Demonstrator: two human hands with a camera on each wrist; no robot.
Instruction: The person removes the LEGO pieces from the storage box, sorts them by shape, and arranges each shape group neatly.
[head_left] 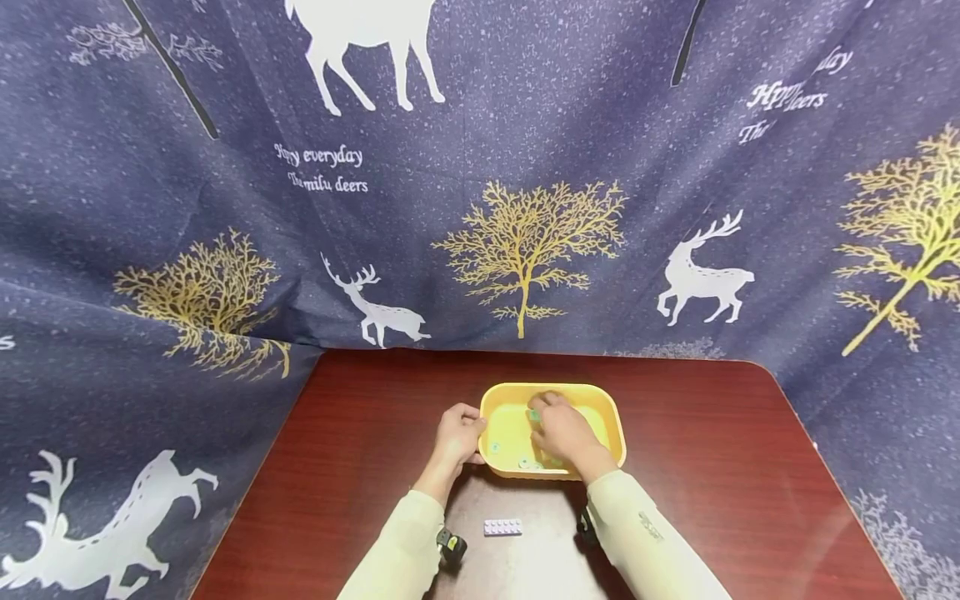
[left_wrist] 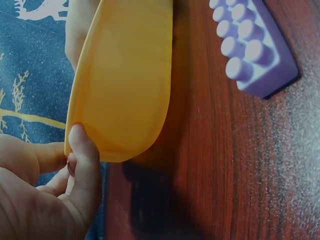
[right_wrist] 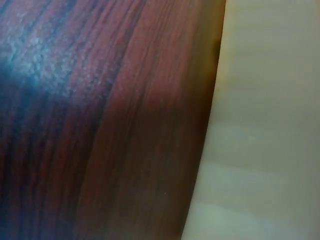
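Note:
A yellow plastic bin (head_left: 611, 417) sits on the table with a few small green and pale pieces (head_left: 525, 463) on its floor. My left hand (head_left: 457, 435) pinches the bin's left end by the rim; in the left wrist view its thumb and fingers meet at the orange-looking wall (left_wrist: 125, 75). Inside the bin, my right hand (head_left: 564, 427) has its fingers bent round a green block (head_left: 535, 415), mostly hidden by the hand. Nearer to me lies a purple building brick (head_left: 502, 527) with two rows of studs. The right wrist view does not show the right hand.
The dark red wooden table (head_left: 360, 500) has a patterned blue cloth (head_left: 420, 208) hanging behind and beside it. The purple brick lies between the two forearms. A pale surface (right_wrist: 265, 125) fills the right part of the right wrist view, very close.

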